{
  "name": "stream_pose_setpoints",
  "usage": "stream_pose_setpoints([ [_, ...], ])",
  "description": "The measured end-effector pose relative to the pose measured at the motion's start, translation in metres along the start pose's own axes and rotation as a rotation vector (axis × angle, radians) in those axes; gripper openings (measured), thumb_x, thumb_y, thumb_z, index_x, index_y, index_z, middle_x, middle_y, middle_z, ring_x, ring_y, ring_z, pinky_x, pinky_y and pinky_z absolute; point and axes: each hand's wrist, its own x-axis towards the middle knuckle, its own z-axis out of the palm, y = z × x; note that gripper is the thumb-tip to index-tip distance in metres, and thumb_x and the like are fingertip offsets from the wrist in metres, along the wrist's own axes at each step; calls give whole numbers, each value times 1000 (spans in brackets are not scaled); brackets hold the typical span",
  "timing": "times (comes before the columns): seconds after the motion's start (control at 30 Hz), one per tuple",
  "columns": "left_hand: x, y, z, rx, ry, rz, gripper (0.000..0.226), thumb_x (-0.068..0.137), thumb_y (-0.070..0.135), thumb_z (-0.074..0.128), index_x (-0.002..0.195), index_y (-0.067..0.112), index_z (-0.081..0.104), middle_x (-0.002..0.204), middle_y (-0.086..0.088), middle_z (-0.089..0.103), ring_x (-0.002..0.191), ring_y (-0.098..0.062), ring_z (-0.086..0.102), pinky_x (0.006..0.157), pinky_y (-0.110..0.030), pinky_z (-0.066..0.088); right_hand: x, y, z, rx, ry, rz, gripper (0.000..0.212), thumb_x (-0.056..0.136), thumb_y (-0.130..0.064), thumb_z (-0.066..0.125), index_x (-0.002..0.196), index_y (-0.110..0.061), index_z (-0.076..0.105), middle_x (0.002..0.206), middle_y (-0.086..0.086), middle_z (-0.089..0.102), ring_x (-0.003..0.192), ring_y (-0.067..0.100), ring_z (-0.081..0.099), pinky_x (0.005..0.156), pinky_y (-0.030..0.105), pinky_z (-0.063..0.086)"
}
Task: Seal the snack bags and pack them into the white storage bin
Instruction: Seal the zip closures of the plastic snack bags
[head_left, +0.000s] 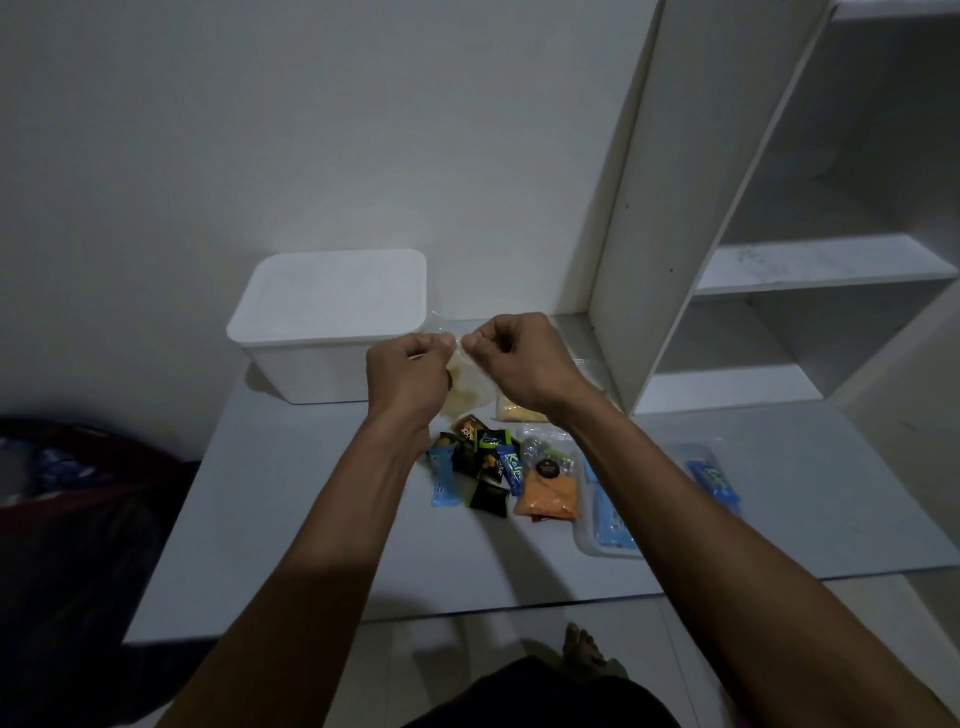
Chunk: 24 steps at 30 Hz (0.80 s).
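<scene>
Both my hands hold a clear snack bag (467, 387) with pale yellow contents above the table, in front of the white storage bin (322, 332). My left hand (408, 376) and my right hand (519, 358) each pinch the bag's top edge, close together. The bin stands at the back left with its lid on. Below my hands lie several small black, green and blue snack packets (475, 467) and a clear bag with orange contents (548, 491). Another yellowish bag (517, 413) lies partly hidden under my right wrist.
A clear tray (613, 535) with blue packets sits at the right, partly under my right forearm. A white shelf unit (727, 260) rises at the table's right back. Dark bedding (62, 493) lies left of the grey table (291, 519). My foot (584, 647) shows below the table edge.
</scene>
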Motion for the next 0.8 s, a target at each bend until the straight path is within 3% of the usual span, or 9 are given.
stream_pose_setpoints([
  [0.1,2,-1,0,-8,14,-18,18,91,17,66,86,0,71,65,-11,59,51,-13,50,41,-13,40,0,2,1,50,-15,30,19,93,-28,66,84,-13,72,72,-2,68,63,8,57,67,32,52],
  [0.2,7,-3,-2,-33,52,-40,20,92,18,65,85,1,72,72,-14,66,57,-15,56,48,-19,46,-3,5,-2,14,-44,33,11,93,-24,67,88,-16,73,81,-1,72,74,10,64,75,31,56],
  [0.27,9,-4,-5,-25,58,-43,22,91,22,65,82,3,73,74,-13,70,59,-11,59,54,-23,47,-6,7,-3,0,-48,31,10,93,-22,67,88,-16,73,80,-3,72,74,10,65,73,29,56],
  [0.37,6,-6,-2,23,43,-16,21,89,21,68,76,4,72,63,-3,66,46,1,53,51,-17,43,-9,9,0,-5,-12,15,11,93,-20,66,88,-14,73,78,-6,71,65,1,61,63,17,51],
  [0.5,4,-12,0,50,59,-43,17,87,19,70,77,5,72,71,-1,68,61,-5,58,49,-15,42,-13,9,6,-26,3,8,13,93,-20,66,89,-10,73,75,-6,70,55,-6,57,53,10,47],
  [0.63,3,-20,-4,35,58,-51,24,88,23,70,72,6,69,71,-4,69,64,-9,61,43,-7,41,-17,11,6,-77,-24,12,12,95,-19,64,90,-11,72,76,-12,67,66,-2,60,61,14,46],
  [0.73,8,-27,-14,60,127,40,16,90,32,65,96,17,68,93,1,68,86,-9,65,69,-17,46,-18,7,-3,-155,-83,-10,12,96,-18,61,91,-13,70,76,-16,63,69,-6,57,60,11,41],
  [0.8,16,-34,-26,115,56,131,22,92,31,64,113,27,63,113,2,59,100,-13,58,79,-23,45,-18,4,-15,-213,-142,-24,13,97,-20,61,93,-12,70,77,-18,61,71,-6,56,62,12,41],
])
